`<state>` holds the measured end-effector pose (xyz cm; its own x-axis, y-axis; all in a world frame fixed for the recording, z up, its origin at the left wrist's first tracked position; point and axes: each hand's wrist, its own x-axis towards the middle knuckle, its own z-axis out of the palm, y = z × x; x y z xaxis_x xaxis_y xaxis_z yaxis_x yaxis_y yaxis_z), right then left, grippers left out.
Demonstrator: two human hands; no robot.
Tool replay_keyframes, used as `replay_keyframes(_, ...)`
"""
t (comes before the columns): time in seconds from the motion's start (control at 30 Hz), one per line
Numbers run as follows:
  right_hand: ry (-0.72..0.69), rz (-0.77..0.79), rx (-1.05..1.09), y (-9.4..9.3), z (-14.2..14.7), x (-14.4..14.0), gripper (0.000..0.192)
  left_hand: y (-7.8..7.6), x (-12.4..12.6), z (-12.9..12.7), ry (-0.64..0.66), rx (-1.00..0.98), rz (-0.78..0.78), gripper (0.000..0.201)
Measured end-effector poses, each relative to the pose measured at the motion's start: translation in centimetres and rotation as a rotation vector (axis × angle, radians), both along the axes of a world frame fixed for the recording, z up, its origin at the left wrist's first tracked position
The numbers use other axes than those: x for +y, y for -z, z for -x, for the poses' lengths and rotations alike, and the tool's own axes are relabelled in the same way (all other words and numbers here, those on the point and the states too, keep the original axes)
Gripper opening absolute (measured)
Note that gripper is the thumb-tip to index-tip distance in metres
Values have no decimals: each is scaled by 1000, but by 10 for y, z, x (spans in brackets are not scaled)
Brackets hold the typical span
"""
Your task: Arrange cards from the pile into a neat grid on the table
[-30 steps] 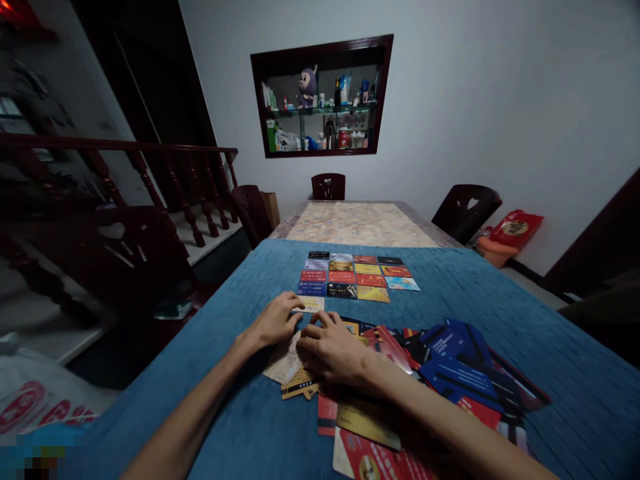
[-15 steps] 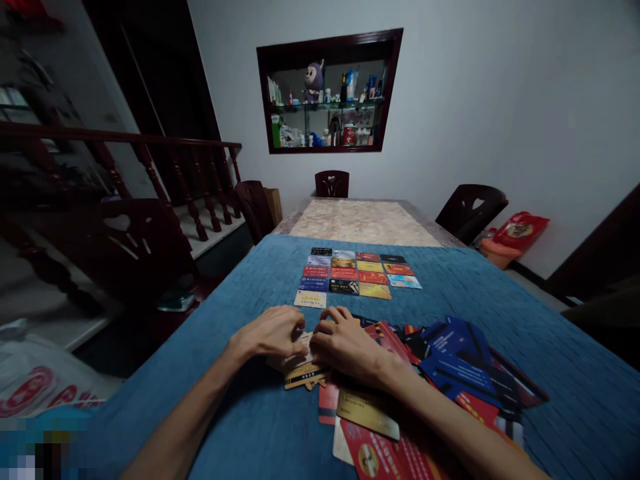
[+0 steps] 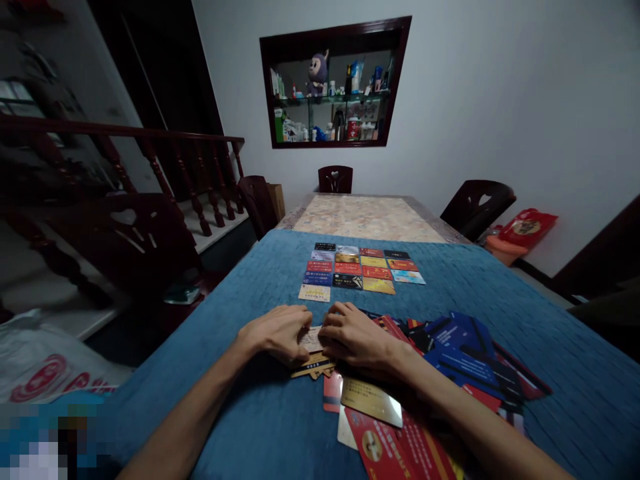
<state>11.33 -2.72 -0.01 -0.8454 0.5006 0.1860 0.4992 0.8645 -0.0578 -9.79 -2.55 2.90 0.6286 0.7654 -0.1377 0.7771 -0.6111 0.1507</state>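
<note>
Beige card (image 3: 312, 339) is being pinched between the left hand (image 3: 277, 331) and right hand (image 3: 356, 337), both closed on it, above the near loose pile (image 3: 440, 360). Next, judging, it needs placing beside the far grid (image 3: 361, 269).

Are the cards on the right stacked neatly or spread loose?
Spread loose: the card pile lies overlapping at mixed angles on the blue cloth.

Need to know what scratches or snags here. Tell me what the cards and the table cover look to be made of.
Cards: probably glossy plastic; the gold one throws a bright glare and lies stiff and flat.
Blue table cover: woven or plush cloth, matte, with fine ribbed texture.
Bare tabletop beyond: looks like polished stone or a patterned laminate; cannot tell which.
</note>
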Motion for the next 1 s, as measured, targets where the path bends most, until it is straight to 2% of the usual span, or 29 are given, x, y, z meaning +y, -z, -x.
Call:
replay_keyframes(0.1, -35, -65, 5, 1, -1, 1, 24, -2, 4, 3, -9, -29, 69, 30)
replay_keyframes(0.23, -67, -109, 50, 0, -3, 3, 32, -6, 12, 12, -15, -153, 217, 22)
replay_keyframes(0.33, -48, -124, 124, 3, -4, 5, 30, -7, 17, 18, -10, -246, 284, 15)
replay_keyframes(0.53, 43, -113, 235, 15, -6, 11, 26, -3, 23, 23, -7, -347, 264, 10)
replay_keyframes(0.77, 180, -22, 218, 21, -3, 11, 32, 1, 27, 25, 5, -354, 214, 9)
replay_keyframes(1.0, 227, -14, 241, 25, -3, 11, 33, 5, 32, 31, -7, -360, 173, 15)
